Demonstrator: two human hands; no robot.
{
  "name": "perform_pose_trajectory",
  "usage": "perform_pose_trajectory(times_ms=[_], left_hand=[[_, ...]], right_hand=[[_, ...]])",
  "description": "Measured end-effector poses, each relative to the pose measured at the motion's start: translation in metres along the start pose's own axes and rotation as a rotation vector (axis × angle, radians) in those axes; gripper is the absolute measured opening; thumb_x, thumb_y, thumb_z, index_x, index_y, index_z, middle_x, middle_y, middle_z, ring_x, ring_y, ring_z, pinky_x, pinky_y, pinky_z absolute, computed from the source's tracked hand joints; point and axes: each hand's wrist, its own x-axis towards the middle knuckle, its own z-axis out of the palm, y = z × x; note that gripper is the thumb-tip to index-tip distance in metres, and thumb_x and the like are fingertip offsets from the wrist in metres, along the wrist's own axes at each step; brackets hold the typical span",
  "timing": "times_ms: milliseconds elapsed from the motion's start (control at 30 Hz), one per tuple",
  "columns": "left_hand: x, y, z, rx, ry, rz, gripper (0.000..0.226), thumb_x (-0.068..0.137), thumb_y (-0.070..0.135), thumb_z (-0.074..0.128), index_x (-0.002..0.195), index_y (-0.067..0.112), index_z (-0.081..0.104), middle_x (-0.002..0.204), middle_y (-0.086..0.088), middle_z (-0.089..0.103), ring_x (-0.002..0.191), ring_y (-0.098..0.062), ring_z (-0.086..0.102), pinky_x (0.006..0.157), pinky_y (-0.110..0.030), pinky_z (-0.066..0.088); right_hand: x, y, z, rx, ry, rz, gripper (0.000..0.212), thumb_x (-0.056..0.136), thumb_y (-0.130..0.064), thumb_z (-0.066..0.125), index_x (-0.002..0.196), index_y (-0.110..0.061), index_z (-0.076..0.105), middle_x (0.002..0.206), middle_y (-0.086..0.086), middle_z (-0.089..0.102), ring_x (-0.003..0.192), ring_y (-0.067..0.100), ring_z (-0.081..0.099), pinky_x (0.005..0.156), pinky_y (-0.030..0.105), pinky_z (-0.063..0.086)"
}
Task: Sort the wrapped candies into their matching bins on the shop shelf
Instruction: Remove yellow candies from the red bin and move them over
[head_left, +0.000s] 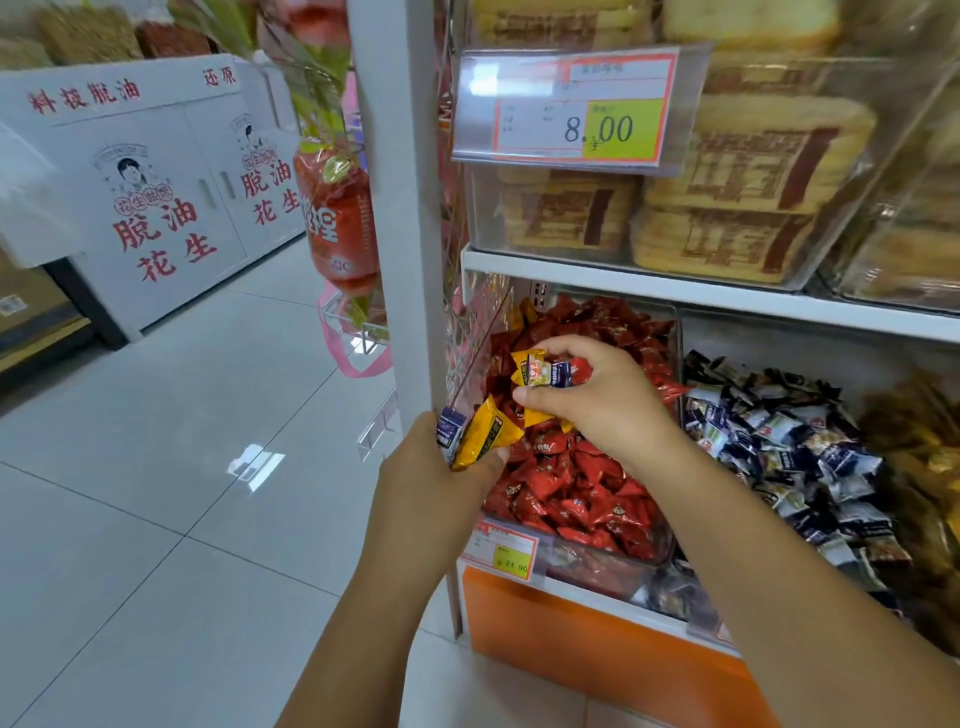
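Head view: a white shop shelf (675, 293) fills the right side. Its upright post (400, 208) stands mid-frame, with pale tiled floor (156, 519) to the left and a white cabinet (156, 208) with red characters at the far left. On the upper level, clear boxes hold stacked yellow cakes (748, 171), partly behind a price card (576, 104) reading 8.00. On the lower level, a clear bin (597, 569) just right of the post is heaped with red candies (566, 483). To its right lies a pile of dark blue and white candies (789, 452). A red bag (337, 218) hangs left of the post.

The right hand (613, 415) reaches over the far half of the bin. Its fingers are curled and pinch a small bunch of wrapped sweets: a yellow candy (525, 366), a blue candy (561, 374) and what looks like a red wrapper (583, 370), though they overlap and are hard to separate. The left hand (431, 488) is at the bin's near left corner, beside the post. Its thumb and fingers are closed round a yellow packet (485, 431) and a dark blue packet (449, 428), which stick up out of the grip. A small price label (506, 553) reading 24.90 sits on the bin's near front.
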Motion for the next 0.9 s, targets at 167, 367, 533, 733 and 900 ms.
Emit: perform_pose_trajectory(times_ms=[167,367,533,733,900], left_hand=[[0.000,0.003,-0.001,0.024,0.012,0.021,0.020,0.084,0.043,0.067,0.084,0.031,0.051,0.072,0.013,0.059,0.064,0.002,0.057,0.048,-0.010,0.033],[-0.002,0.005,-0.002,0.006,0.015,0.025,0.020,0.084,0.043,0.067,0.083,0.032,0.050,0.074,0.014,0.060,0.068,0.000,0.058,0.054,-0.016,0.038],[-0.002,0.002,-0.002,0.034,0.016,0.011,0.023,0.083,0.047,0.066,0.082,0.034,0.047,0.076,0.016,0.059,0.068,0.001,0.058,0.054,-0.014,0.039],[-0.001,0.001,-0.003,0.044,0.025,0.008,0.023,0.084,0.046,0.065,0.082,0.033,0.047,0.077,0.014,0.059,0.067,0.000,0.058,0.053,-0.015,0.040],[-0.001,0.002,-0.001,0.040,0.016,0.027,0.021,0.085,0.046,0.065,0.091,0.032,0.050,0.077,0.016,0.058,0.069,0.000,0.057,0.053,-0.012,0.037]], right_hand=[[-0.004,-0.005,0.004,-0.033,-0.032,-0.046,0.044,0.074,-0.032,0.080,0.114,-0.041,0.065,0.115,-0.022,0.061,0.100,0.009,0.064,0.082,0.042,0.057],[-0.010,-0.008,0.001,-0.240,0.004,-0.149,0.039,0.075,-0.036,0.076,0.110,-0.048,0.063,0.115,-0.014,0.059,0.103,0.009,0.056,0.090,0.039,0.049],[-0.008,-0.006,-0.002,-0.243,0.037,-0.129,0.041,0.072,-0.041,0.079,0.109,-0.049,0.063,0.105,-0.020,0.062,0.104,0.005,0.056,0.089,0.037,0.049],[-0.009,-0.013,0.004,-0.304,0.081,-0.174,0.042,0.072,-0.045,0.077,0.112,-0.049,0.064,0.102,-0.020,0.065,0.102,0.002,0.059,0.094,0.041,0.047],[-0.009,-0.015,0.008,-0.201,0.045,-0.237,0.042,0.077,-0.034,0.077,0.117,-0.039,0.065,0.105,-0.023,0.063,0.103,-0.005,0.055,0.093,0.024,0.046]])
